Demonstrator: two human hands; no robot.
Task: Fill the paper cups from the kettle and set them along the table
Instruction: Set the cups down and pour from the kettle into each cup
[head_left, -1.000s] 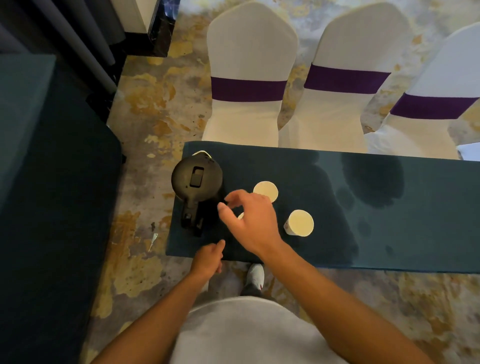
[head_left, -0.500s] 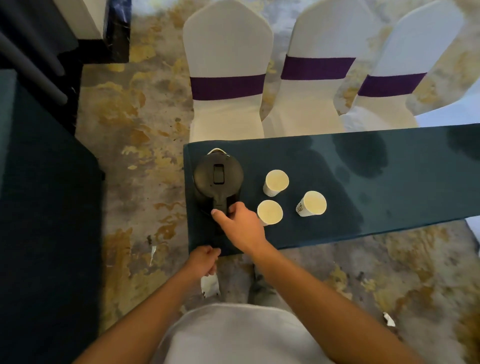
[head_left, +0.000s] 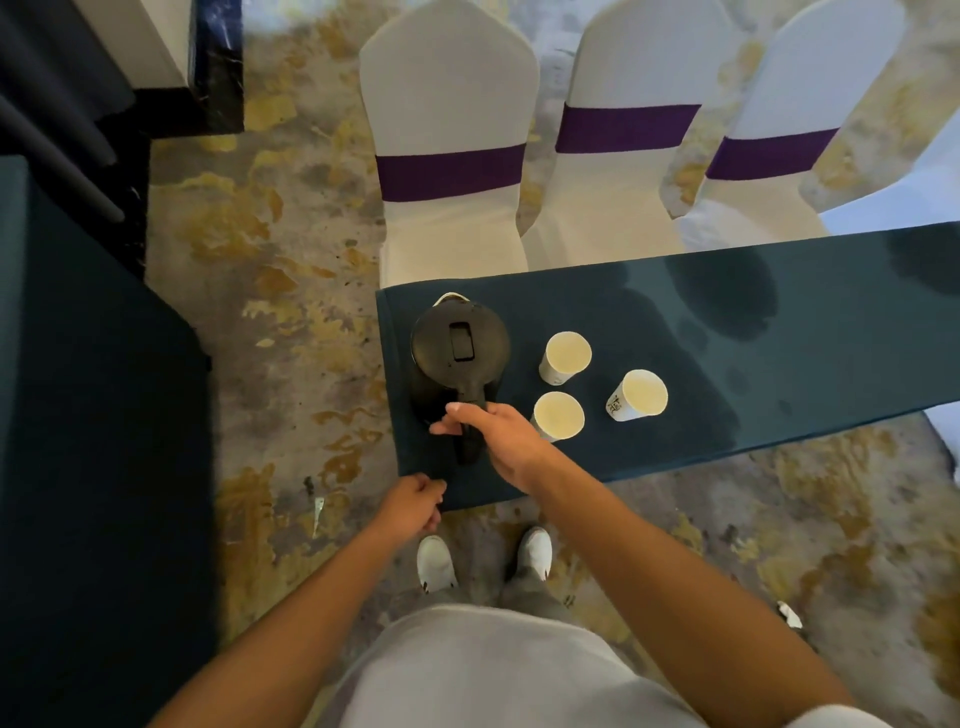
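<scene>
A black kettle (head_left: 460, 345) with its lid shut stands at the left end of the teal-clothed table (head_left: 810, 364), handle pointing toward me. My right hand (head_left: 493, 434) is wrapped over that handle. Three white paper cups stand upright just right of the kettle: a far one (head_left: 566, 356), a near one (head_left: 558, 415) beside my right wrist, and a right one (head_left: 641, 396) with a printed mark. Their insides look pale; I cannot tell whether they hold liquid. My left hand (head_left: 413, 506) rests at the table's near left corner, fingers curled.
Three white-covered chairs with purple sashes, the nearest (head_left: 449, 156), stand along the table's far side. Dark wet-looking patches (head_left: 727, 296) mark the cloth further right. Another dark teal table (head_left: 88, 441) fills the left. My white shoes (head_left: 436, 564) stand on patterned carpet.
My right hand has moved left from above the near cup onto the kettle handle and closed over it. The view has pulled back and tilted. My left hand stays at the table corner.
</scene>
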